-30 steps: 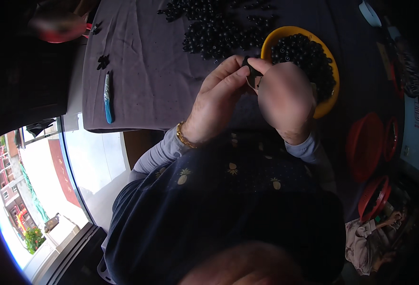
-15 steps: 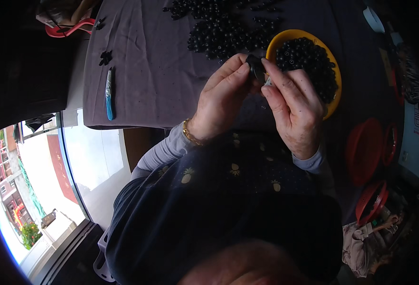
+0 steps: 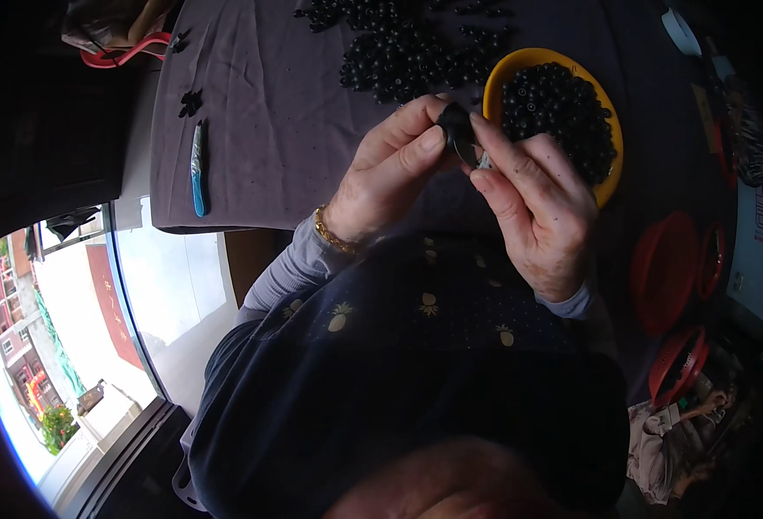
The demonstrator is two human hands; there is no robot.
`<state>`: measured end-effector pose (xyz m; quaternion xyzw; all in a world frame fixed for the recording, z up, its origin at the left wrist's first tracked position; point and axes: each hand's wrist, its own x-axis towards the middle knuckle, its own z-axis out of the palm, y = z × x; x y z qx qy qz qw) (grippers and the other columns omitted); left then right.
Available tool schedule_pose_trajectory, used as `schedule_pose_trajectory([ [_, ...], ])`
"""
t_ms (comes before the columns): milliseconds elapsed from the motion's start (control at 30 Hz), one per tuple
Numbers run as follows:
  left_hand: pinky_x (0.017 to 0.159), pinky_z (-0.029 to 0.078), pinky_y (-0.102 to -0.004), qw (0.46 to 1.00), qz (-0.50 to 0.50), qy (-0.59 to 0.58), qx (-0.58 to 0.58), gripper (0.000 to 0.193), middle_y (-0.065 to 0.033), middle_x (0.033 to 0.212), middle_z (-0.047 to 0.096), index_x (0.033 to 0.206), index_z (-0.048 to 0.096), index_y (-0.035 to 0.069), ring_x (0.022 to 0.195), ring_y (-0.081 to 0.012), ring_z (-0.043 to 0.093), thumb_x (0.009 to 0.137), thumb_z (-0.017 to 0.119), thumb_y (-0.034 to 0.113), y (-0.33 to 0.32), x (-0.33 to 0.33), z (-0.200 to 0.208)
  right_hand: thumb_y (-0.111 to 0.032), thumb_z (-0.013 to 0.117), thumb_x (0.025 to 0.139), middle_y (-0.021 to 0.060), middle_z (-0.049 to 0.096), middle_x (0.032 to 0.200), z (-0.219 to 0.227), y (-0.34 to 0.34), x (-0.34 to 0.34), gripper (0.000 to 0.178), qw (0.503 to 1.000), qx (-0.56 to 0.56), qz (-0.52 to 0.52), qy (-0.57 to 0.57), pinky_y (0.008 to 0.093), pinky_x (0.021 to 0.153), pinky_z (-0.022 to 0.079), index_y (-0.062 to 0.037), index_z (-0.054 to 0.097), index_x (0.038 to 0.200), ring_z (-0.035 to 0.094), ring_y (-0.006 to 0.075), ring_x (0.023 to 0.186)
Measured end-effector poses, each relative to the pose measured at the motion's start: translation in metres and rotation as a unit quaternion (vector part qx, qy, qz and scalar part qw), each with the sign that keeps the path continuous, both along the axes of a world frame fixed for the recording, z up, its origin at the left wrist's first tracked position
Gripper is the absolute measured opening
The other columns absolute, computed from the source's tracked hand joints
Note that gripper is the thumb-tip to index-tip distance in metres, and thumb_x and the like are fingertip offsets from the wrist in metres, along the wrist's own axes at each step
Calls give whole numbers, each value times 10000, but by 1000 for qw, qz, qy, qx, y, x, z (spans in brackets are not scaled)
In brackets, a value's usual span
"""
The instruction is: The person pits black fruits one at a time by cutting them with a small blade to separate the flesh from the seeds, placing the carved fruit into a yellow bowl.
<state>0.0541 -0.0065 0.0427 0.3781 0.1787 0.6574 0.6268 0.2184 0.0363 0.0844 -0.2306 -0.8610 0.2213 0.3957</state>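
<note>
My left hand (image 3: 390,158) pinches a small, rounded black piece (image 3: 453,121); my right (image 3: 547,208) grips a thin, grey, blade-like tool (image 3: 465,154) — I'd keep both steady

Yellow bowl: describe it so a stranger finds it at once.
On the purple-grey tablecloth, look just past the right hand. The yellow bowl there holds many small black pieces; its bright yellow rim sets it apart from the red containers farther right.

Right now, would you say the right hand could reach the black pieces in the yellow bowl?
Probably yes: the right hand is beside the yellow bowl, and most black pieces look uncovered, though the fingers seem to pinch something small.
</note>
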Motion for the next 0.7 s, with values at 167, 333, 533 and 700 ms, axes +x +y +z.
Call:
schedule_pose_trajectory([
  [167, 888, 419, -311, 996, 35, 15, -83, 263, -60, 1025, 560, 1121, 500, 19, 950, -146, 524, 967, 470, 230, -11, 16, 6, 4, 591, 872, 49, 567, 806, -3, 0, -7, 303, 997, -68, -10, 34, 207, 577, 473, 0, 608, 1175, 544, 78, 684],
  [333, 844, 418, -315, 999, 15, -14, -43, 322, -78, 999, 559, 1088, 499, 7, 923, -165, 506, 949, 488, 297, 0, 2, -3, -7, 618, 851, 64, 599, 826, -3, 7, -6, 305, 995, -77, 0, 59, 212, 599, 490, -8, 612, 1156, 587, 104, 697],
  [533, 826, 415, -292, 998, 7, -42, -41, 299, -61, 940, 558, 1058, 510, 24, 842, -122, 474, 957, 462, 301, 4, 1, 2, -22, 615, 855, 79, 593, 847, -3, 9, -6, 313, 998, 1, 33, 48, 215, 624, 505, 27, 602, 1164, 578, 112, 712],
  [700, 786, 407, -247, 997, 3, -30, -73, 259, -36, 906, 563, 1044, 519, 36, 819, -95, 487, 967, 434, 268, 2, 1, 2, -41, 654, 823, 61, 596, 835, -4, 5, -3, 334, 998, 35, 44, -7, 219, 603, 512, 3, 618, 1152, 585, 123, 699],
])
